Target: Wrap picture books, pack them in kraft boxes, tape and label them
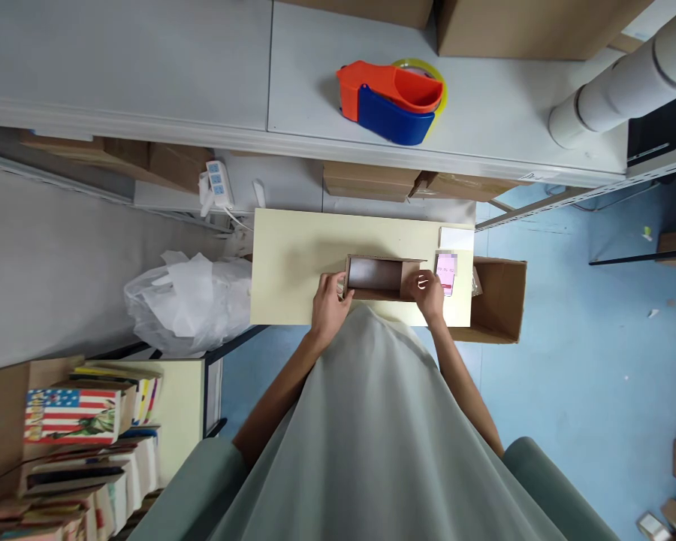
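A small brown cardboard box (380, 295) stands open on the pale yellow table (293, 248), close to its front edge. Its inside looks bare, with a flap at the right end. My left hand (330, 304) holds the box's left end, fingers and thumb bent around the corner. At the opposite end, my right hand (430, 298) has its fingers closed on the box's right flap. Just past the right hand lies a phone (445, 272) with a pink screen, and behind it a white flat box (456, 238).
A red and blue tape dispenser (391, 101) sits on the grey shelf (304, 83) above. An open carton (499, 300) stands at the table's right. On the left are a clear plastic bag (188, 300) of white material, a power strip (219, 184) and stacked books (90, 443).
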A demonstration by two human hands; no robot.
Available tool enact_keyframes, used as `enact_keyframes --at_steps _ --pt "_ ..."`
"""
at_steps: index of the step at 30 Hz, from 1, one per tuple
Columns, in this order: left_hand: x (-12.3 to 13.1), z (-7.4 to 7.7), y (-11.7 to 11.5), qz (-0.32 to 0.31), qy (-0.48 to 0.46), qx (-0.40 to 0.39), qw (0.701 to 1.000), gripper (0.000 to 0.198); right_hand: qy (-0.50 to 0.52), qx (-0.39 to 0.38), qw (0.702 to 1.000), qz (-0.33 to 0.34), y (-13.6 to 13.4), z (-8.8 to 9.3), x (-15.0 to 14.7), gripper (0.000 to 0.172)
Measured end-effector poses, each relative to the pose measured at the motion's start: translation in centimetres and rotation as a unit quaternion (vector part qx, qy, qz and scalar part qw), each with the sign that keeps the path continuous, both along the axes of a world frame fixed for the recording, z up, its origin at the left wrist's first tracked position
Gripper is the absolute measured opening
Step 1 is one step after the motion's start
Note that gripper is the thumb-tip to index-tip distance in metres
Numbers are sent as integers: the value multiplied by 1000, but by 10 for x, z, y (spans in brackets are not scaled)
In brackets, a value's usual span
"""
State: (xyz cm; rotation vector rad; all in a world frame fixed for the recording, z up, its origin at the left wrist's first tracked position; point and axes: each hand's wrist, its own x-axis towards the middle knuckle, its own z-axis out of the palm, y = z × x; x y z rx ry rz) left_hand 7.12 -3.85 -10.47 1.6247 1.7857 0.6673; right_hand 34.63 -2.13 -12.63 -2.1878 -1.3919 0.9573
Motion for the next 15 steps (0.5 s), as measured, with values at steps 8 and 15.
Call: enact_keyframes --at_steps 8,15 --pt "10 -3 -2 -31 4 17 999 21 -42 -30 998 23 4 -5 8 19" --pt "-2 -10 -2 -20 -64 -5 998 18 -11 -41 998 49 -1 -6 10 35"
